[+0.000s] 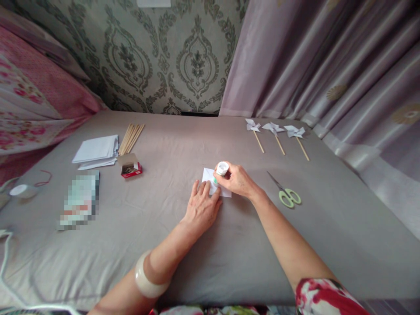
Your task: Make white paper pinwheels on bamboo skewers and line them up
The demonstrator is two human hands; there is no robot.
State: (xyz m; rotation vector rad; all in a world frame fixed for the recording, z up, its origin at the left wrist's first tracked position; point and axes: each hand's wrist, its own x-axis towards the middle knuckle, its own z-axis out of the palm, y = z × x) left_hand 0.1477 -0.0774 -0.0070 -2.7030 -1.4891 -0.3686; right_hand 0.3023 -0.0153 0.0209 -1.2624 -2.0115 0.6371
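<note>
A small white square of paper [207, 173] with crease lines lies on the grey cloth in front of me. Fingers spread, my left hand [202, 205] rests flat over its near left edge. My right hand [239, 178] is closed round what looks like a glue stick [222, 168], its white round end up and a green part low down near the paper. The grip hides most of the stick, and I cannot make out its lower tip. To the right of my right hand lie scissors [286, 194] with light green handles.
Three paper pinwheels [272, 128] on sticks lie at the back right. Back left are a stack of white paper [95, 148], several wooden sticks [131, 138] and an open red box [131, 168] of small metal pieces. A blurred packet [80, 199] and a white cable [6, 258] lie left.
</note>
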